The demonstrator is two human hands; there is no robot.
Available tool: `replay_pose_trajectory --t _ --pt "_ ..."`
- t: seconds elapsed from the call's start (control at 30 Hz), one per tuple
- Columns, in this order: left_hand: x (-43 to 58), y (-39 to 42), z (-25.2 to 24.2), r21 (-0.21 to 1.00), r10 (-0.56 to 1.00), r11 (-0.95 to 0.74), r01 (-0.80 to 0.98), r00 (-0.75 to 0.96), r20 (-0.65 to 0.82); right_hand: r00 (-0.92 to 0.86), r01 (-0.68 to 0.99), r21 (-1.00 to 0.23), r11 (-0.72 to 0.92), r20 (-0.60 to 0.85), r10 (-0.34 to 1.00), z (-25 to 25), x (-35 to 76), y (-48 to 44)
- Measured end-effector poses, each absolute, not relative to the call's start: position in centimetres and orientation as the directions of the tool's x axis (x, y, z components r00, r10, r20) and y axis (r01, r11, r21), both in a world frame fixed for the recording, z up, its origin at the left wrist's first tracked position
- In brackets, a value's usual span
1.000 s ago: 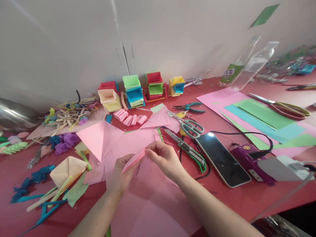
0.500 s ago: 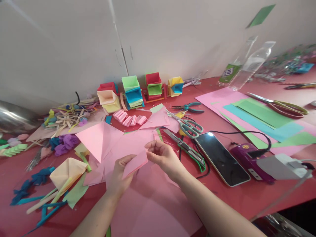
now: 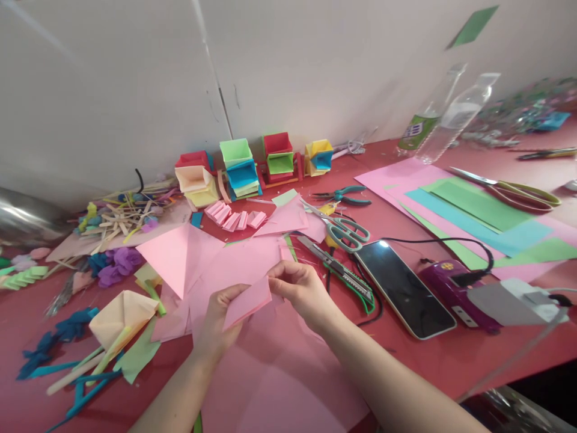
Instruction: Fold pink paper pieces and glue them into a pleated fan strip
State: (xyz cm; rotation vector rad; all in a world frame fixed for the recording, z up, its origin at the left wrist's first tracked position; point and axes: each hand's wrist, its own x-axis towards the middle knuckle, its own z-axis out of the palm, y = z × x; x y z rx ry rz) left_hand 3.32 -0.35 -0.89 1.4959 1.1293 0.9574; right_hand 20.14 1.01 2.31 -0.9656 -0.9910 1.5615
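As left hand (image 3: 215,328) and right hand (image 3: 303,293) pinch its ends, pink paper (image 3: 247,300) (lengthwise) slants up-right.

Folded paper piece (image 3: 247,302) sits between left hand (image 3: 219,325) and right hand (image 3: 300,291), above a large sheet (image 3: 279,385) at the desk's (image 3: 451,367) near edge. Right of the right hand lie utility knife (image 3: 342,273), then phone (image 3: 403,288), then glue gun (image 3: 455,288). Scissors (image 3: 342,228) lie behind the knife, pliers (image 3: 347,195) behind those. Paper boxes (image 3: 243,168) stand in a row against the wall. Wooden sticks (image 3: 119,213) lie far left; bottles (image 3: 455,117) lie far right, behind stacked sheets (image 3: 473,210).
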Motion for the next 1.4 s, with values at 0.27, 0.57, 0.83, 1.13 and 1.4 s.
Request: replay_pose_trajectory --t 0.27,0.57,0.83,1.13,1.4 --pt "3.9 -0.4 0.3 0.982 0.973 0.029 0.185 0.219 -0.07 -0.144 -0.262 -0.959 -0.104 -0.068 0.987 2.2 20.0 1.1" --pt "4.6 -0.4 0.4 0.967 0.931 0.232 0.107 0.262 -0.252 -0.024 -0.253 -0.962 -0.106 -0.103 0.994 1.9 20.2 1.4" --pt "4.9 -0.2 0.3 0.908 0.871 0.416 0.055 0.265 -0.415 0.044 -0.245 -0.965 -0.092 -0.106 0.993 2.0 21.0 1.9" --pt "5.0 -0.3 0.1 0.925 0.916 0.349 0.151 0.153 -0.37 -0.09 -0.192 -0.968 -0.164 -0.149 0.985 2.0 21.1 1.9" --pt "4.9 -0.2 0.4 0.947 0.929 0.287 0.146 0.199 -0.312 -0.286 -0.134 -0.94 -0.313 -0.266 0.921 1.3 21.1 1.8"
